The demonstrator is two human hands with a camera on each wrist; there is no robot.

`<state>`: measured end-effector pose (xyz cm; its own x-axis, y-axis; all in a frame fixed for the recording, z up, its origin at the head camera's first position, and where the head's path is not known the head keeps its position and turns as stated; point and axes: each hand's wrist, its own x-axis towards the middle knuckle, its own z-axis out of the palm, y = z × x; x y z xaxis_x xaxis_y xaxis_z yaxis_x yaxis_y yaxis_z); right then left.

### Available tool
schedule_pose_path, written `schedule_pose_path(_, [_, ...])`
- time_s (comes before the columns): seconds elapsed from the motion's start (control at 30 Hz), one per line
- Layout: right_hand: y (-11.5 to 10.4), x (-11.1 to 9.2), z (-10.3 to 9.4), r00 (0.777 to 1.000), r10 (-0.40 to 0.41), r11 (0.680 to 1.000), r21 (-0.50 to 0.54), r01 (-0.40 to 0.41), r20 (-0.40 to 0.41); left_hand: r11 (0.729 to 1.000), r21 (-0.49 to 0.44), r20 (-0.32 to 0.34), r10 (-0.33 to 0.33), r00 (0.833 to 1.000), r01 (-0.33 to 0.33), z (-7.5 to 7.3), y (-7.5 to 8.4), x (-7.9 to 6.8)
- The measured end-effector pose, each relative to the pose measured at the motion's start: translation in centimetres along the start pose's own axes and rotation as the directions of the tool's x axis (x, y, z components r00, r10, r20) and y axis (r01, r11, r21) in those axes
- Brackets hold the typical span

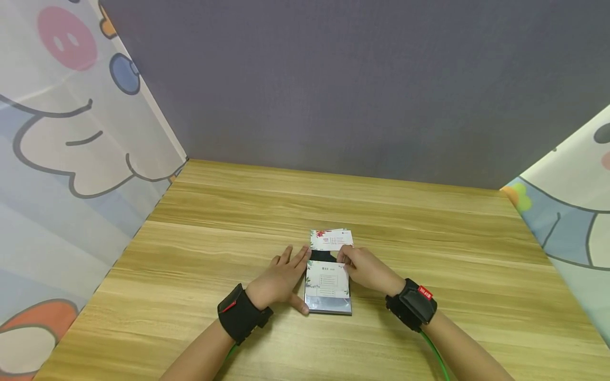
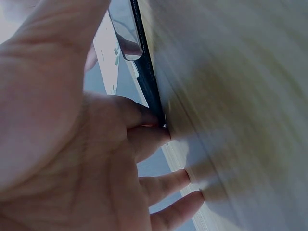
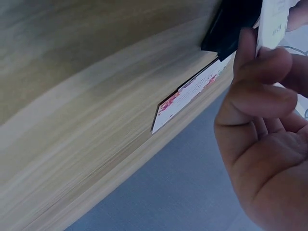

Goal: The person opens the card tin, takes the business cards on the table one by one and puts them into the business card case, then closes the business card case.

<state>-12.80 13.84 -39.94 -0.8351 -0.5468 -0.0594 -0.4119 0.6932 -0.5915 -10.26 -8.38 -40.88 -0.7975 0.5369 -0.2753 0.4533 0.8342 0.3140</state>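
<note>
A black card case with a shiny silver lower part [image 1: 329,305] lies on the table between my hands. Over it is a white card [image 1: 327,279] printed with leaves and small text. My right hand [image 1: 364,267] pinches this card at its upper right, with thumb and finger on either side of the card [image 3: 273,26] in the right wrist view. My left hand [image 1: 281,280] is spread flat along the case's left side, thumb by the lower corner. In the left wrist view its fingertips meet the black edge [image 2: 150,79] of the case and the tabletop.
Beyond the case lie white cards [image 1: 332,239] with red flowers, slightly fanned on the wooden table [image 1: 229,211]. A grey panel [image 1: 333,90] rises behind the table. Cartoon-printed curtains [image 1: 71,132] hang at both sides. Each wrist wears a black strap [image 1: 412,305] with a green cable.
</note>
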Motion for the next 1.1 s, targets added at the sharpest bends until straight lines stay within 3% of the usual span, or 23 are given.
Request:
schedule_pose_path(0.4, [-0.1, -0.23, -0.11, 0.999, -0.007, 1.0, 0.006, 0.007, 0.033, 1.0, 0.006, -0.005, 0.006, 1.0, -0.006, 0.02, -0.02, -0.01])
schedule_pose_path(1.1, [-0.24, -0.62, 0.13, 0.985, -0.026, 1.0, 0.011, 0.025, 0.169, 1.0, 0.005, -0.009, 0.006, 1.0, -0.006, -0.15, 0.18, -0.15])
